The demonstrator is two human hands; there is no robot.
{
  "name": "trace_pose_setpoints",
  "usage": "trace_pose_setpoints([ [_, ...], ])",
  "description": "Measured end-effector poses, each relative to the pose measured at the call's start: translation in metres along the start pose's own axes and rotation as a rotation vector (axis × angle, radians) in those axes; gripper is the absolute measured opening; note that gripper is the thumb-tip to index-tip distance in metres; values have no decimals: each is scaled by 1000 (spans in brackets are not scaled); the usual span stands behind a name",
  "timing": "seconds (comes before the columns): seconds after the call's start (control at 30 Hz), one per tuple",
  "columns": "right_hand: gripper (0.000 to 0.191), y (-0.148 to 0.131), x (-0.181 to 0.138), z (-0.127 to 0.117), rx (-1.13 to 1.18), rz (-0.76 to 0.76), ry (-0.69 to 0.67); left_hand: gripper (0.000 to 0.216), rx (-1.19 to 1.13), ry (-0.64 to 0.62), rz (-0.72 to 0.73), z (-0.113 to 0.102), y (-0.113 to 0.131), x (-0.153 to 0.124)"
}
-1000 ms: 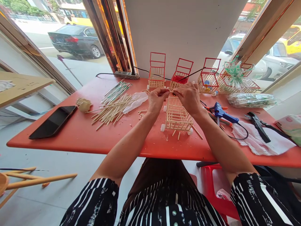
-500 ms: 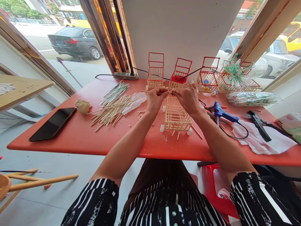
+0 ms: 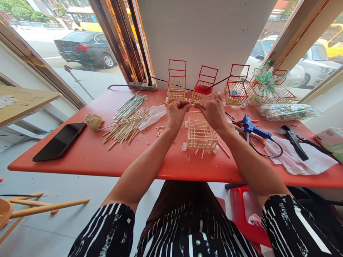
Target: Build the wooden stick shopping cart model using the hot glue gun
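A small cart built of bare wooden sticks (image 3: 200, 134) stands on the red table (image 3: 91, 150) in front of me, on white wheels. My left hand (image 3: 177, 114) and my right hand (image 3: 213, 110) hover over its far top edge. Both pinch the ends of a thin wooden stick (image 3: 192, 104) held between them. A loose pile of wooden sticks (image 3: 125, 128) lies left of my left hand.
Three red-framed stick carts (image 3: 177, 80) and a wrapped one (image 3: 268, 89) line the back edge. A blue glue gun (image 3: 253, 128), black pliers (image 3: 294, 142) on a white cloth, a bag of sticks (image 3: 286, 112), a phone (image 3: 60, 141) and a power strip (image 3: 142, 86) also lie on the table.
Both hands stay pinched on the stick above the cart. The view has shifted slightly; nothing else has moved.
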State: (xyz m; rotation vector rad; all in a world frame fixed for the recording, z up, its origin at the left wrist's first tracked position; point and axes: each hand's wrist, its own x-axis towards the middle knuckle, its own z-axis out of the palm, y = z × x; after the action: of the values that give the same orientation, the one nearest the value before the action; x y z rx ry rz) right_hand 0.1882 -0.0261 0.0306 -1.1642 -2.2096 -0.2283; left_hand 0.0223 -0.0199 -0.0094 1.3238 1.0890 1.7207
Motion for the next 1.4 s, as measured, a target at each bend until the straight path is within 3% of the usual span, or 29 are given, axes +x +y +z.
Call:
trace_pose_setpoints([
  [0.77,39,4,-1,1,26,-10,-4,20,72,65,52,-1,-1,-7],
  [0.9,34,12,2,-13,65,21,97,19,177,47,150,-8,8,-7],
  [1.03,29,40,1,-34,114,135,217,15,279,-7,302,-15,26,-3],
  [1.2,25,69,-19,-40,169,350,40,8,462,-167,482,-3,39,5],
  [1.4,27,62,-37,-27,323,478,-133,21,673,-365,622,22,38,7],
])
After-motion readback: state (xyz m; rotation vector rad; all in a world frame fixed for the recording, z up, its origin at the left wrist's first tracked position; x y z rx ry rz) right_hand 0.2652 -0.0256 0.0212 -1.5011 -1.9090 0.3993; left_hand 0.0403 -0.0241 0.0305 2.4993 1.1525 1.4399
